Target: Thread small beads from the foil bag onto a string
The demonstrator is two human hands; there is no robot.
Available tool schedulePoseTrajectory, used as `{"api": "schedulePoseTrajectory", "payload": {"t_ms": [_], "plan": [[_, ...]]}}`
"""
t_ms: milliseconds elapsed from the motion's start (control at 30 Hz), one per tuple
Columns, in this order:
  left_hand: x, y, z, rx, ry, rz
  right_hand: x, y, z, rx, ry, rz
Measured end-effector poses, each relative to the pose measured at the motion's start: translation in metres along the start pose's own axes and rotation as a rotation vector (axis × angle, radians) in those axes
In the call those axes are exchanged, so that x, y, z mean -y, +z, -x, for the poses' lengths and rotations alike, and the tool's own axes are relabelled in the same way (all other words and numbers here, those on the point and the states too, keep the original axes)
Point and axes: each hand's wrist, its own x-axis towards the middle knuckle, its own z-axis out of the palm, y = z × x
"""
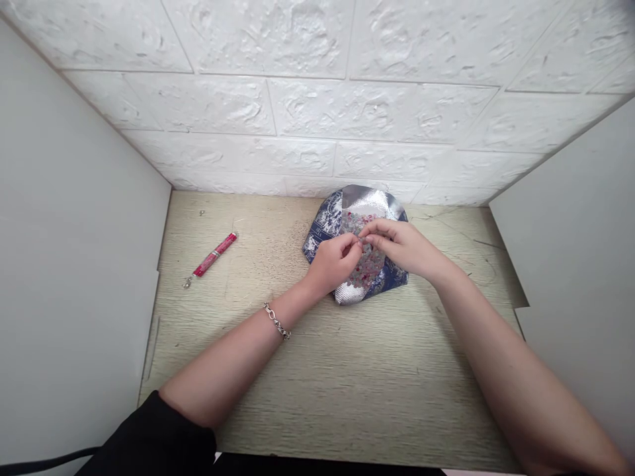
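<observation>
Over a blue and silver patterned bag or sheet (325, 221), my two hands meet at the fingertips. On its silver middle lies a heap of small grey, pink and red beads (367, 268). My left hand (335, 264) is closed in a pinch, thumb against the curled fingers, with a bracelet on the wrist. My right hand (397, 244) comes in from the right, thumb and forefinger pinched beside the left fingertips. Whatever lies between the fingers is too small to make out.
A red, tube-shaped item (215, 254) lies at the left, with small shiny bits by its ends. Thin threads (461, 231) lie at the back right. A white brick-patterned wall (297, 106) rises behind the wooden table (347, 383), and white panels (74, 231) flank it.
</observation>
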Motion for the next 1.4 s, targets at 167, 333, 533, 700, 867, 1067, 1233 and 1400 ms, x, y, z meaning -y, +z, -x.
{"api": "schedulePoseTrajectory", "payload": {"t_ms": [167,333,533,700,867,1067,1233,1400], "plan": [[0.001,0.0,0.0,-0.003,0.002,-0.004,0.002,0.0,0.001,0.008,0.009,0.017],[0.0,0.0,0.0,-0.001,-0.002,-0.007,0.002,0.001,0.001,0.012,0.006,0.043],[0.002,0.0,-0.001,0.004,0.007,-0.008,0.004,-0.001,0.001,-0.005,0.013,0.067],[0.006,0.0,-0.002,-0.014,-0.012,0.014,0.006,-0.001,0.001,-0.063,-0.026,0.168],[0.009,0.0,-0.002,-0.021,-0.024,0.054,0.009,-0.001,0.001,-0.061,-0.136,0.375],[0.007,0.0,-0.002,-0.028,-0.011,0.044,0.017,-0.001,0.003,-0.001,-0.141,0.559],[0.007,-0.001,-0.003,-0.015,-0.02,0.035,0.019,0.0,0.004,0.016,-0.119,0.633],[0.008,-0.001,-0.004,0.025,-0.054,0.04,0.018,0.001,0.004,0.032,-0.124,0.608]]}}
